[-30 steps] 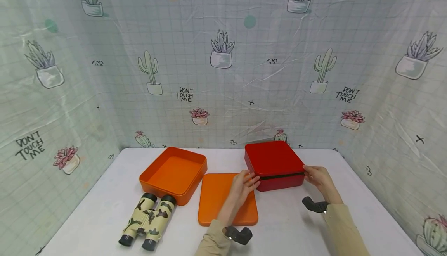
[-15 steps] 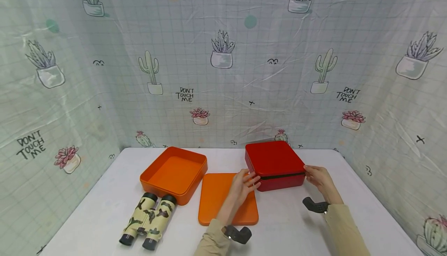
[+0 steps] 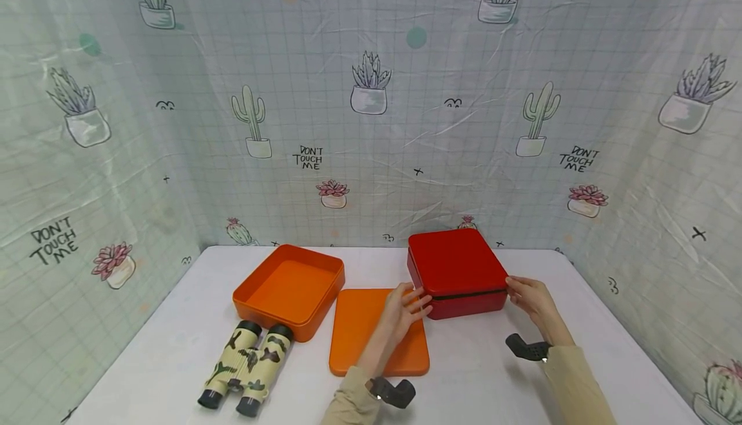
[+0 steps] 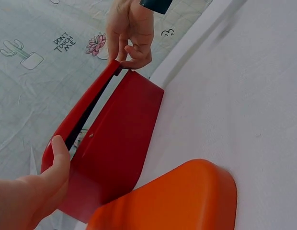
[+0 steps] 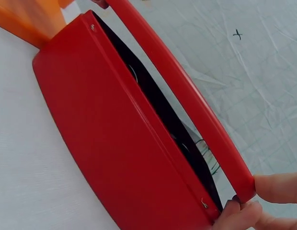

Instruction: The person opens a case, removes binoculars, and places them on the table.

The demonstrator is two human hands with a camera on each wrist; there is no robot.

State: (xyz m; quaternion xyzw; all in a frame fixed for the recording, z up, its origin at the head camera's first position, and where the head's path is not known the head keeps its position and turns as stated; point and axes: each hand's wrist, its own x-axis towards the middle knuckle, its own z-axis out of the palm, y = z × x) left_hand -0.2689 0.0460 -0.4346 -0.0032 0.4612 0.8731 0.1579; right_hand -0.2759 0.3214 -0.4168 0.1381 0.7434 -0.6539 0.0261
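A red box [image 3: 469,307] sits at the back right of the table, its red lid [image 3: 458,261] raised off the base. Both wrist views show a gap under the lid, through which the backdrop is visible. At the lid's front left corner is my left hand [image 3: 400,309], its thumb [image 4: 60,151] on the lid's edge; its other fingers are mostly hidden in that view. My right hand [image 3: 533,299] pinches the front right corner, with the thumb and fingers in the right wrist view meeting around the lid's end [image 5: 242,179].
A flat orange lid [image 3: 348,335] lies under my left forearm, near the red box. Left of it stands an open orange box [image 3: 321,309]. Camouflage binoculars [image 3: 249,373] lie at its front. A patterned backdrop [image 3: 417,141] closes off the table's back and sides.
The red lid's back edge has risen slightly in the last half second. Both hands stay at its front corners. The orange box, orange lid and binoculars have not moved.
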